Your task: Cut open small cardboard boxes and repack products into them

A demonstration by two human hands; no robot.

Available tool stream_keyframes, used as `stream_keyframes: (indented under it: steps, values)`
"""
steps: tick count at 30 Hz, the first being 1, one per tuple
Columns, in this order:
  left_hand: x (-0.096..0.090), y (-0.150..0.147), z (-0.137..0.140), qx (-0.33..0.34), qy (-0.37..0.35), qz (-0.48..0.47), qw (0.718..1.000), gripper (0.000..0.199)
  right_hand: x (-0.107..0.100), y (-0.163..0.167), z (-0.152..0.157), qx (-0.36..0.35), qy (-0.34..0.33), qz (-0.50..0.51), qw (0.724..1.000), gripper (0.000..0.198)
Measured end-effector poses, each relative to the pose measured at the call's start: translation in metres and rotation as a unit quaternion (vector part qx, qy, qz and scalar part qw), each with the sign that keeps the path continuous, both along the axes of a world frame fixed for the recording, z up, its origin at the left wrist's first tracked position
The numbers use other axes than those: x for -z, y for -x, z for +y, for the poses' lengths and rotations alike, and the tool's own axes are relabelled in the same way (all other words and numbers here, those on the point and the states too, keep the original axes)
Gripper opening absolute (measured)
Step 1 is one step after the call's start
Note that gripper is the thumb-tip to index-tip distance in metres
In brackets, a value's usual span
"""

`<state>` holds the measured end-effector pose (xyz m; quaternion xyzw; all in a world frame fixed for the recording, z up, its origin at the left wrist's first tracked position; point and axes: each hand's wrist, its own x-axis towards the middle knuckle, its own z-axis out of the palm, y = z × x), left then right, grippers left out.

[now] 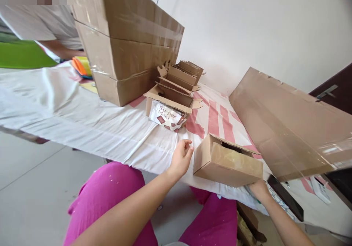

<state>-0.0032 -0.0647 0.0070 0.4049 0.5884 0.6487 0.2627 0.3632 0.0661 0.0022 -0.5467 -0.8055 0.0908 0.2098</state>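
On the bench (110, 125) sat a box (236, 167), left hand (181, 158) beside it, fingers loosely bent, empty; right hand (259, 189) at its lower corner, fingers partly hidden, grip unclear.

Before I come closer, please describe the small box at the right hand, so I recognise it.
On the cloth-covered table, find the big cardboard piece on the right. Left of it, at the near edge, the small box stands between the left hand and the right hand. Shiny tape and no visible print set it apart from the box marked "Su per Meal".
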Motion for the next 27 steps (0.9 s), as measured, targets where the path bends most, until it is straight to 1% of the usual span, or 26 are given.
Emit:
stream_keyframes:
  steps: [2,5,6,8,10,11,12,13,14,15,16,17,19,21,22,24,27]
  values:
    - [-0.001,0.003,0.004,-0.006,0.047,-0.042,0.998,0.013,-0.008,-0.002,-0.002,0.018,-0.026,0.011,0.999,0.035]
    - [-0.001,0.001,0.006,0.006,0.063,-0.079,0.995,0.017,-0.016,-0.002,-0.020,0.095,-0.075,0.068,0.990,0.040]
    - [-0.001,0.000,0.005,0.009,0.058,-0.086,0.995,0.021,-0.016,0.000,-0.030,0.116,-0.084,0.106,0.984,0.042]
    - [-0.004,-0.004,0.000,0.011,0.035,-0.086,0.996,0.027,-0.015,0.008,-0.057,0.124,-0.085,0.212,0.966,0.045]
    - [-0.009,-0.008,-0.009,-0.006,-0.020,-0.044,0.999,0.033,-0.011,0.022,-0.087,0.107,-0.087,0.322,0.937,0.044]
    - [-0.012,-0.010,-0.016,-0.021,-0.060,0.001,0.998,0.034,-0.010,0.030,-0.102,0.095,-0.086,0.352,0.927,0.040]
    - [-0.015,-0.014,-0.023,-0.033,-0.107,0.059,0.992,0.036,-0.010,0.039,-0.117,0.077,-0.084,0.361,0.925,0.032]
    - [-0.017,-0.017,-0.030,-0.032,-0.158,0.122,0.979,0.037,-0.010,0.048,-0.130,0.048,-0.078,0.353,0.931,0.024]
    - [-0.019,-0.021,-0.037,-0.013,-0.206,0.185,0.961,0.039,-0.012,0.057,-0.142,0.012,-0.070,0.339,0.938,0.016]
    - [-0.020,-0.026,-0.044,0.021,-0.246,0.238,0.939,0.041,-0.015,0.066,-0.153,-0.031,-0.058,0.324,0.944,0.009]
    - [-0.020,-0.031,-0.049,0.062,-0.275,0.278,0.918,0.042,-0.019,0.075,-0.163,-0.074,-0.041,0.316,0.945,0.004]
    - [-0.019,-0.036,-0.053,0.101,-0.292,0.304,0.901,0.042,-0.024,0.085,-0.170,-0.113,-0.021,0.314,0.942,0.003]
    - [-0.015,-0.044,-0.058,0.155,-0.291,0.335,0.883,0.038,-0.035,0.103,-0.181,-0.171,0.029,0.321,0.931,0.008]
    - [-0.011,-0.050,-0.059,0.186,-0.276,0.358,0.872,0.027,-0.043,0.119,-0.185,-0.195,0.073,0.324,0.923,0.009]
    - [-0.009,-0.051,-0.059,0.196,-0.273,0.367,0.867,0.022,-0.045,0.125,-0.184,-0.192,0.085,0.321,0.924,0.009]
    - [-0.008,-0.052,-0.058,0.203,-0.268,0.377,0.863,0.014,-0.047,0.134,-0.182,-0.163,0.093,0.321,0.928,0.009]
    - [-0.008,-0.050,-0.057,0.190,-0.237,0.368,0.879,0.005,-0.042,0.135,-0.178,-0.120,0.089,0.337,0.930,0.011]
